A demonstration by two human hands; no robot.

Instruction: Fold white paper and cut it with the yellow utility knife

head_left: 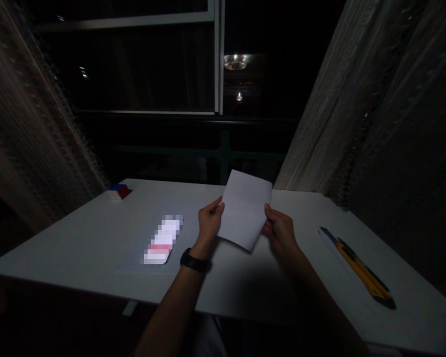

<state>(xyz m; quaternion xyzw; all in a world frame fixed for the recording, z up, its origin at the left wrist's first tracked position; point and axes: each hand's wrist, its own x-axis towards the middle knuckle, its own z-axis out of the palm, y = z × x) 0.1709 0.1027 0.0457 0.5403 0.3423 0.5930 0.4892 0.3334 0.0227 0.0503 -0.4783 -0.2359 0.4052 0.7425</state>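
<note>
Paper held above a desk.
Left hand and right hand pinch its opposite edges, fingers nearly closed; uneven pulling could crease it.

Pale curtains flank a dark window behind a white table in dim light.

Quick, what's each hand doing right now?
Left hand: closed on the paper, gripping its left edge, thumb on top.
Right hand: closed on the same paper, gripping its right edge.
</note>
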